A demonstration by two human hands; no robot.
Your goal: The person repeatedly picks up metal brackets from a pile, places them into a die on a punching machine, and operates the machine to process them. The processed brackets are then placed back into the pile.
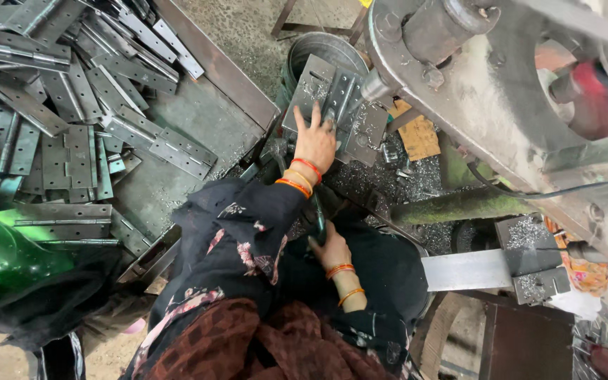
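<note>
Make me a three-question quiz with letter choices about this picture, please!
1. Where is the big pile of flat grey metal hinges?
A. In the metal tray on the left
B. On the person's lap
C. Atop the machine

2. What colour are the bangles on the wrists?
A. Blue
B. Orange and red
C. Silver

3. What is the left hand doing?
A. Hanging free
B. Pressing the grey hinge plate under the machine
C. Holding a cup

Answers: 1 A, the hinges fill the tray at upper left. 2 B, both wrists show orange-red rings. 3 B, its fingers lie spread on the plate, while the right hand rests lower.
</note>
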